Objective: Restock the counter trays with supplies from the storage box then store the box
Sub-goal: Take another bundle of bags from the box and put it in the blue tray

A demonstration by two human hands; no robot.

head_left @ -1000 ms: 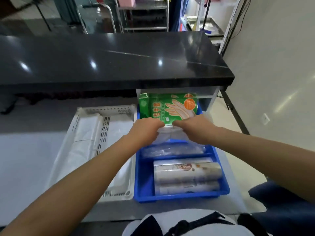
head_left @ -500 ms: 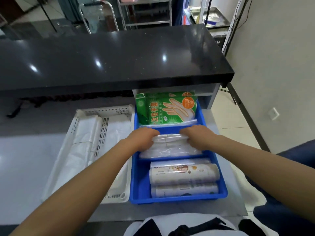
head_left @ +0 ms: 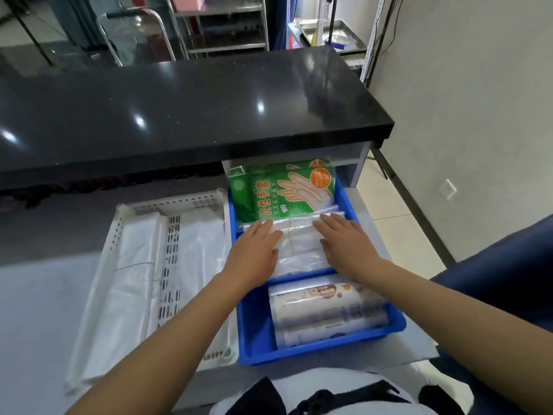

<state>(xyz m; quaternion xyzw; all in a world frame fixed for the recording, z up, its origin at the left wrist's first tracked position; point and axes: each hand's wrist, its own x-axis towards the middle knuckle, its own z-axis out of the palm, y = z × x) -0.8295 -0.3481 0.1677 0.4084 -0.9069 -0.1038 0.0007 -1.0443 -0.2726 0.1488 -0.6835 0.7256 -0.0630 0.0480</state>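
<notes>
On the grey counter point(head_left: 36, 310), under the overhang of a black countertop point(head_left: 179, 109), a blue tray point(head_left: 299, 353) sits right beside a white perforated tray point(head_left: 179, 203), sides touching or nearly so. The blue tray holds three lots of supplies. At the far end green glove packs point(head_left: 269, 190) stand upright, leaning back. In the middle a clear bag pack point(head_left: 299, 244) lies flat. At the near end wrapped rolls point(head_left: 323, 304) lie on their sides, crosswise.

Both hands are on the clear bag pack. The left hand point(head_left: 254, 253) lies palm down on its left part, fingers straight and together, tips reaching the far edge just below the glove packs. It presses flat and grips nothing. The right hand point(head_left: 344, 244) lies palm down on the right part, fingers straight and slightly spread, thumb lying on the plastic. It too is flat with nothing held. A strip of the pack shows between the two hands. Both forearms are bare, and the right one passes over the right end of the rolls.

The white tray holds folded white bags point(head_left: 134, 280) in two rows, split by a slotted divider. The left row spills over the near rim onto the counter.

Behind the countertop stand a steel rack point(head_left: 227, 22) and a metal pan point(head_left: 332, 34).
</notes>
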